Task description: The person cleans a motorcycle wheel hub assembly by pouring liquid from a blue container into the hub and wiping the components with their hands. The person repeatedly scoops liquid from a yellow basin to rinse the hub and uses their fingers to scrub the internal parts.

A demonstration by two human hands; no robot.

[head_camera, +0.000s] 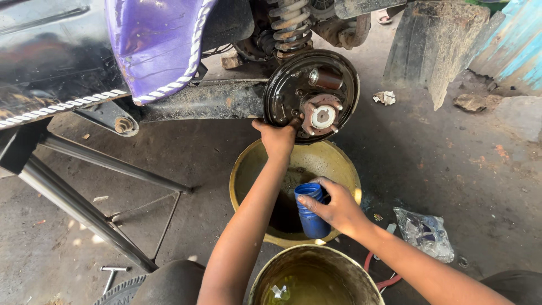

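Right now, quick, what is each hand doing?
Left hand: closed, grip on the brake plate's lower edge.
Right hand: closed, holding a blue cup over the yellow basin.

— Where does the single view sit?
— On the person's head, looking steeply down and forward over both forearms, which enter from the bottom edge.

— Which way does it face?
— Toward the raised vehicle's brake backing plate (pixel 311 95), which lies just above centre, with the concrete floor (pixel 451 164) spreading out to the right.

— How close is it?
— Close: the yellow basin (pixel 244 169) fills the middle, and a second round container (pixel 316 254) is cut by the lower edge.

— Any overlap with another view?
— None; this one camera carries the whole scene, from the purple bodywork (pixel 152 45) at the top left to the corrugated sheet (pixel 516 51) at the top right.
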